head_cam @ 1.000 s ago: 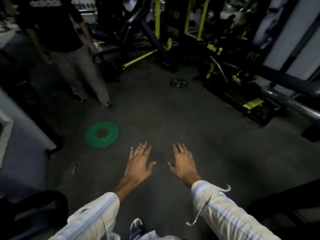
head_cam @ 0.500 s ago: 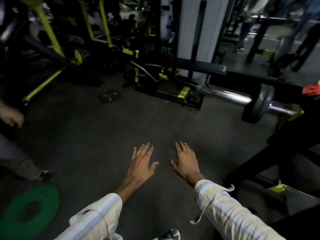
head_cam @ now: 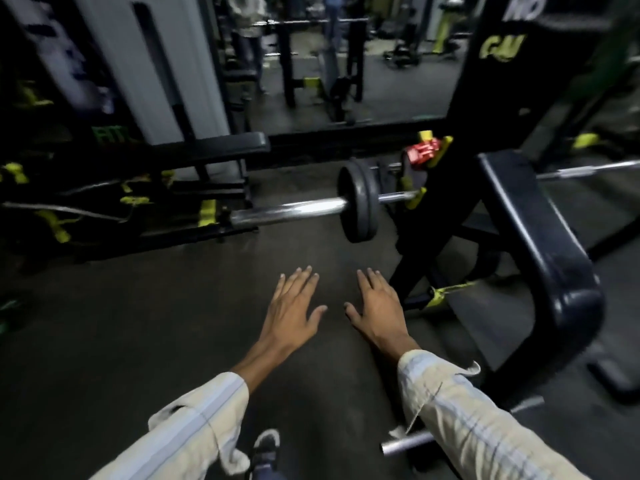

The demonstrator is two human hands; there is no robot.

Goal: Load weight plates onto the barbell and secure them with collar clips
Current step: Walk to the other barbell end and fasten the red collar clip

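Barbell (head_cam: 287, 212): chrome sleeve pointed left, lying across a black rack (head_cam: 446, 188) in the middle of the view; shaft ran on behind the bench toward the right edge. Weight plate (head_cam: 356, 199): one black plate, seated on the sleeve at its inner end, the rest of the sleeve bare. Red item (head_cam: 423, 152): perched on the rack just above and right of the plate; too blurred to tell whether it was a collar clip. Bench (head_cam: 533, 237): black padded, to the right of the plate, under the shaft. Left hand (head_cam: 292, 308) and right hand (head_cam: 377, 310): both held flat, palms down, fingers spread wide, empty, side by side over the dark floor (head_cam: 138, 323), below the plate and apart from it. Sleeves (head_cam: 194, 431): pale, striped. Short metal tube (head_cam: 405, 445): on the floor under the right forearm.
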